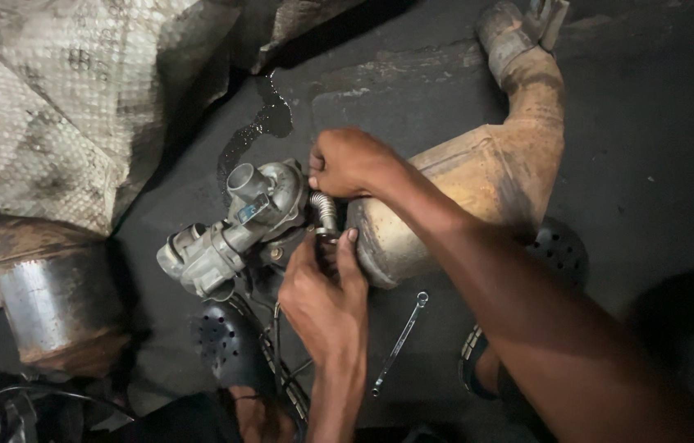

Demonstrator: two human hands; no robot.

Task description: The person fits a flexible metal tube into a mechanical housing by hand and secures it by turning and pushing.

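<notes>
Both hands pinched the ribbed pipe (324, 210) at frame centre: left hand (326, 299) below, right hand (349, 162) above, beside the turbocharger (232, 226).

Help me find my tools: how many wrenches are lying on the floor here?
1. A slim metal wrench lies on the dark floor, just right of the left hand and below the rusty exhaust part. Others may be hidden under parts or arms.
</notes>
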